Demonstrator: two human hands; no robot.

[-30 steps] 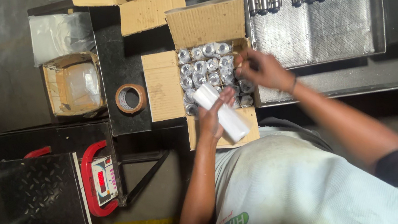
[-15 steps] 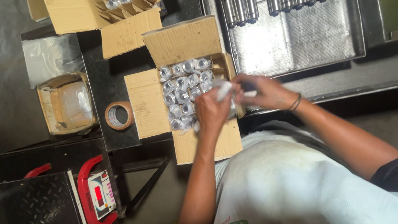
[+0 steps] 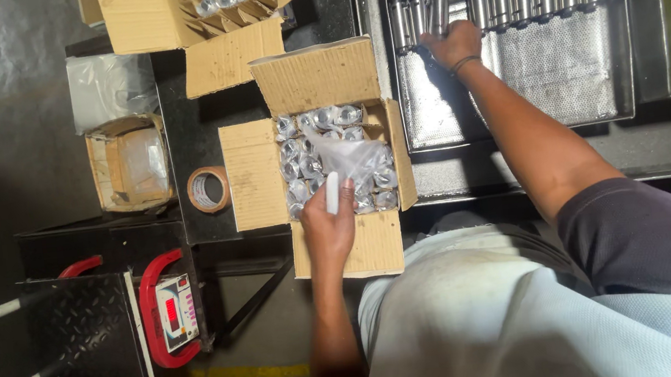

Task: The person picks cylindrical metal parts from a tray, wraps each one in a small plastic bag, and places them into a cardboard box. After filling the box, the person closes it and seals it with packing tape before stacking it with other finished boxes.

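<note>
Left hand point(image 3: 330, 230) sits over the near edge of the open box point(image 3: 320, 75), fingers pinched on the neck of a clear plastic bag point(image 3: 349, 159). The bag hangs slack above the wrapped metal cylinders point(image 3: 296, 146) already packed in rows.

Right hand point(image 3: 454, 42) is at full reach on the steel tray point(image 3: 560, 75), fingers curled round one bare cylinder point(image 3: 435, 14) at the left end of the row. Whether the grip is fully closed I cannot tell.

Doing it well, by my reading: hold the bag mouth wide and steady over the box so the part can slide straight in. Lift the cylinder up clear of its neighbours before swinging it across; they stand touching.

Edges: the tray's raised left rim lies between tray and box, and the box's right flap point(image 3: 399, 151) stands just beside it. The carry has to clear both.

Room: bare tray mesh nearer the person gives space to draw the hand back. Left of the box is tighter: tape roll point(image 3: 208, 189) near the left flap, a small carton point(image 3: 128, 163) beyond, a second box of parts point(image 3: 161, 18) at the far edge of the tabletop point(image 3: 192, 129). A scale point(image 3: 176, 312) stands lower left, well apart.
</note>
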